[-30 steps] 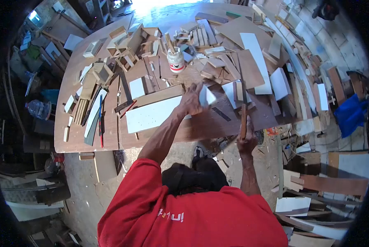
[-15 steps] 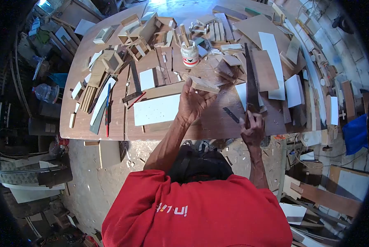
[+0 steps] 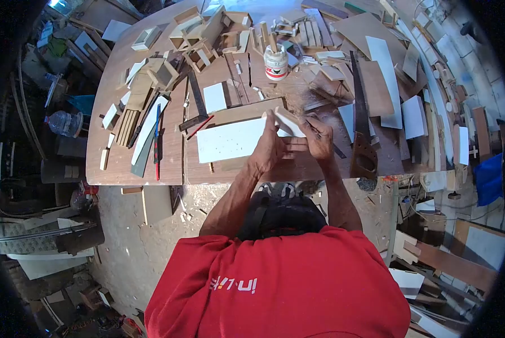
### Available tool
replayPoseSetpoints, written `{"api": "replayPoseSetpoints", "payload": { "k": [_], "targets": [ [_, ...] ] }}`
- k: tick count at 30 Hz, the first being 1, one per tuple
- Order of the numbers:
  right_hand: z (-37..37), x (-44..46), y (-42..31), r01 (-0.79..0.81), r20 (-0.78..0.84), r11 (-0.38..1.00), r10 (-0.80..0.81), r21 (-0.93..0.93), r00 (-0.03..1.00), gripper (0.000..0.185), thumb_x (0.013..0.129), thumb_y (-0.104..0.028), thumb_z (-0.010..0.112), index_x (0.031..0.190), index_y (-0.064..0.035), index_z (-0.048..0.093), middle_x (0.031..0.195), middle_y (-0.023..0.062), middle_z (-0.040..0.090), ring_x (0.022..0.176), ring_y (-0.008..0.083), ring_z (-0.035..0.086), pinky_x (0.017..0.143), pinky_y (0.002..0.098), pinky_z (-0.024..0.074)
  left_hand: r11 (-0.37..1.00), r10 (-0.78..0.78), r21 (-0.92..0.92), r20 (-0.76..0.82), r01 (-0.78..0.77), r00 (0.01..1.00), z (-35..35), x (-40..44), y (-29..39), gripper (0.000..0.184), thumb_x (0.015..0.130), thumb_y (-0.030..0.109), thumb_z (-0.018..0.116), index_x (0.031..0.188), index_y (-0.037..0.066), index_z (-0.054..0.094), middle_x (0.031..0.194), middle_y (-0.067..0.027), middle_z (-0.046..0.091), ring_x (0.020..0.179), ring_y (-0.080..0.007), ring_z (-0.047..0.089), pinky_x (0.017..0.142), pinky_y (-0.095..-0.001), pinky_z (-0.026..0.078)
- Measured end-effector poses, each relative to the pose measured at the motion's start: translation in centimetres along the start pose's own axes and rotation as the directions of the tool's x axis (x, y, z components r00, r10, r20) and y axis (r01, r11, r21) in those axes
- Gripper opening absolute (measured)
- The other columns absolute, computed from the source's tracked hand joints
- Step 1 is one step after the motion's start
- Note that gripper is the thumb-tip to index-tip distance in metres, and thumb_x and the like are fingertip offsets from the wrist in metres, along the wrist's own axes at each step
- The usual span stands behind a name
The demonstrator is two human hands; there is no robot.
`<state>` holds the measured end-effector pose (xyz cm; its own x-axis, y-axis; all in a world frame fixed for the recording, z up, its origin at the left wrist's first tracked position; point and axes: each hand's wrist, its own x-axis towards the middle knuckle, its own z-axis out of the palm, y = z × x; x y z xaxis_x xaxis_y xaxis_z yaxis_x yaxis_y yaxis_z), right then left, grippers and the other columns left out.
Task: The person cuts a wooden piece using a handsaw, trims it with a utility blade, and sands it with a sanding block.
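A small white-faced wood piece (image 3: pixel 290 123) is held between both hands above the table. My left hand (image 3: pixel 268 147) grips its left side, with the thumb up along it. My right hand (image 3: pixel 318 138) has its fingers closed at the piece's right end. To the right, a handsaw (image 3: pixel 363 121) lies on the table, its wooden handle at the front edge and its blade pointing away. Left of my left hand is a long white board (image 3: pixel 230 142) with small marks, beside a brown strip (image 3: pixel 247 112). Behind the hands stands a white glue jar (image 3: pixel 275 63) holding sticks.
Wooden box frames (image 3: pixel 202 28) stand at the back left. A red pencil (image 3: pixel 200 127) and a dark square (image 3: pixel 195 101) lie left of the white board. Flat panels (image 3: pixel 383 79) and offcuts cover the right side. A blue cloth (image 3: pixel 489 179) hangs at the far right.
The saw has gone from my right hand onto the table. My right hand has moved left to the wood piece, which my left hand still holds. The camera view has shifted slightly.
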<state>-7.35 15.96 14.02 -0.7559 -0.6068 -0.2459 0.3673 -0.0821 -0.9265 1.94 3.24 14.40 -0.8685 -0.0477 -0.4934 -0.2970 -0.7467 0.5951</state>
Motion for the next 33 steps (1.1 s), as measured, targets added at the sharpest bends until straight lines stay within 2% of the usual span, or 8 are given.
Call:
{"api": "replayPoseSetpoints", "payload": {
  "k": [2,4,8,11,18,20,23,33],
  "targets": [
    [-0.5,1.3,2.4,0.414,0.003,0.800,-0.459,-0.434,0.889,0.023,0.094,-0.016,0.061,0.100,0.0058,0.066,0.078,0.0063,0.061,0.073,0.0113,0.055,0.066,0.0271,0.0443,0.962,0.011,0.272,-0.007,-0.008,1.000,-1.6,-0.7,0.9,0.090,0.084,0.078,0.042,0.138,0.006,0.031,0.114,-0.0184,0.059,0.096,-0.0314,0.062,0.092,-0.0454,0.044],
    [0.2,1.2,3.0,0.397,-0.040,0.843,-0.440,-0.363,0.897,0.021,0.094,-0.015,0.061,0.095,0.0056,0.066,0.077,0.0055,0.060,0.071,0.0111,0.052,0.064,0.0271,0.0424,0.848,0.016,0.529,-0.004,-0.012,1.000,-2.8,-0.4,0.8,0.093,0.084,0.077,0.043,0.139,0.004,0.027,0.111,-0.0185,0.059,0.095,-0.0313,0.062,0.092,-0.0407,0.045],
    [1.7,0.4,3.2,0.378,-0.092,0.868,-0.426,-0.322,0.900,0.023,0.095,-0.015,0.060,0.084,0.0051,0.062,0.072,0.0035,0.056,0.067,0.0104,0.047,0.062,0.0286,0.0403,0.448,0.834,0.723,-0.126,-0.526,0.537,-2.8,0.1,-0.1,0.056,0.072,0.014,0.084,0.116,-0.001,0.052,0.097,-0.0098,0.062,0.076,-0.0115,0.061,0.069,-0.0301,0.051],
    [1.7,-0.2,1.9,0.342,0.012,0.842,-0.371,-0.418,0.928,0.025,0.096,-0.016,0.058,0.084,0.0047,0.062,0.070,0.0040,0.057,0.068,0.0100,0.048,0.061,0.0296,0.0404,0.737,0.541,0.466,0.029,-0.491,0.840,-4.5,-0.4,1.8,0.048,0.078,0.009,0.079,0.117,0.000,0.053,0.091,-0.0058,0.063,0.076,-0.0103,0.059,0.069,-0.0275,0.049],
    [-1.5,-1.6,4.0,0.086,-0.115,0.962,-0.119,-0.260,0.986,0.018,0.093,-0.014,0.058,0.093,0.0009,0.068,0.082,0.0050,0.065,0.072,0.0138,0.058,0.070,0.0259,0.0468,0.920,0.347,0.167,0.067,-0.354,0.935,-7.2,-0.3,0.9,0.037,0.087,0.010,0.071,0.120,0.007,0.057,0.096,-0.0001,0.065,0.080,-0.0083,0.060,0.067,-0.0242,0.048],
    [-5.0,-1.9,6.4,0.271,-0.029,0.403,-0.601,-0.874,0.799,0.019,0.087,-0.013,0.062,0.103,-0.0029,0.068,0.096,0.0113,0.066,0.083,0.0263,0.062,0.081,0.0337,0.0493,0.938,0.326,0.102,0.054,-0.330,0.944,-7.5,-0.6,0.8,0.039,0.088,0.011,0.070,0.124,0.008,0.055,0.100,-0.0020,0.066,0.084,-0.0108,0.063,0.070,-0.0262,0.051],
    [-6.8,-4.1,6.9,-0.061,-0.096,0.076,-0.659,-0.995,0.746,0.033,0.083,-0.011,0.064,0.115,-0.0077,0.064,0.110,0.0125,0.061,0.100,0.0321,0.057,0.090,0.0411,0.0464,0.949,0.306,0.064,0.041,-0.308,0.951,-7.7,-1.1,0.9,0.041,0.088,0.012,0.070,0.125,0.008,0.054,0.100,-0.0027,0.066,0.088,-0.0126,0.064,0.071,-0.0273,0.052],
    [-10.2,-3.8,10.4,-0.247,-0.193,-0.037,-0.517,-0.968,0.834,0.031,0.083,-0.018,0.067,0.112,-0.0090,0.062,0.113,0.0107,0.057,0.103,0.0340,0.055,0.090,0.0433,0.0468,0.961,0.275,0.049,-0.091,-0.272,0.957,-11.4,-1.6,-2.8,0.031,0.090,0.008,0.065,0.119,0.006,0.053,0.084,0.0012,0.058,0.068,-0.0084,0.051,0.063,-0.0268,0.049]
  ]
}}
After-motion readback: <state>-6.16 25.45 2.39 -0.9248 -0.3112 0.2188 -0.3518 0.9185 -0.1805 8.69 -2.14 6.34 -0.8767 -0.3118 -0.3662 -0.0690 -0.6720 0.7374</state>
